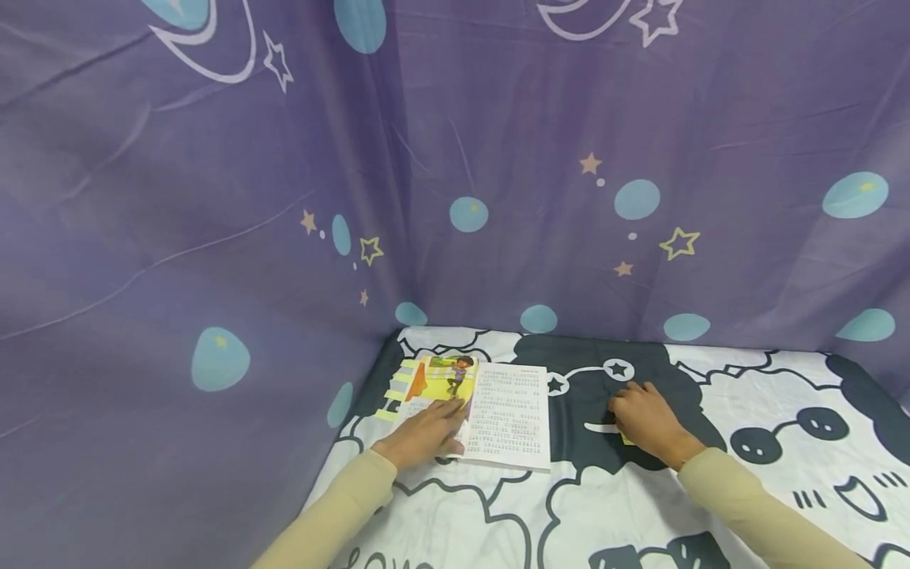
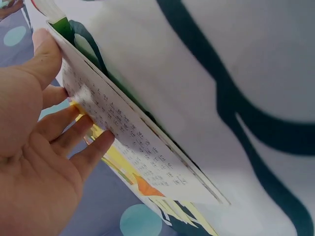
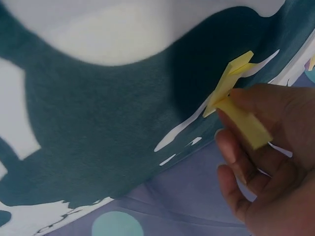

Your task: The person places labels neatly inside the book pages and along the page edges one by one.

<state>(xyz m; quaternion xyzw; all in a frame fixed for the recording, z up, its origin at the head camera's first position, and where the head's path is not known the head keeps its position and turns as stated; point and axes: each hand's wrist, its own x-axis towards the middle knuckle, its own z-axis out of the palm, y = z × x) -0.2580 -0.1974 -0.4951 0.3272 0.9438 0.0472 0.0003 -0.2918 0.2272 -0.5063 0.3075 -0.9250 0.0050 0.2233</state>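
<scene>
Yellow paper is showing at the right hand (image 1: 648,423): thumb and finger are pinching a narrow strip (image 3: 248,123), its near end meeting a yellow pad (image 3: 229,81) on the printed cloth (image 1: 604,510); whether the two are joined is not showing clearly. To the left of that hand, across a stretch of dark cloth, an open book (image 1: 510,415) is lying flat, the long side of its pages running away from the person. Nearer to it is the left hand (image 1: 425,433), which is resting on the left page with its fingers spread and extended. More yellow tabs (image 1: 386,414) are sticking out past the book's left edge, the side farther from the right hand. Print is filling the right page and running below a coloured picture (image 1: 444,381), but too small for reading. Looping lettering (image 1: 387,562) on the cloth is possibly spelling "Love", its lower part being cut off. No brand is showing.
</scene>
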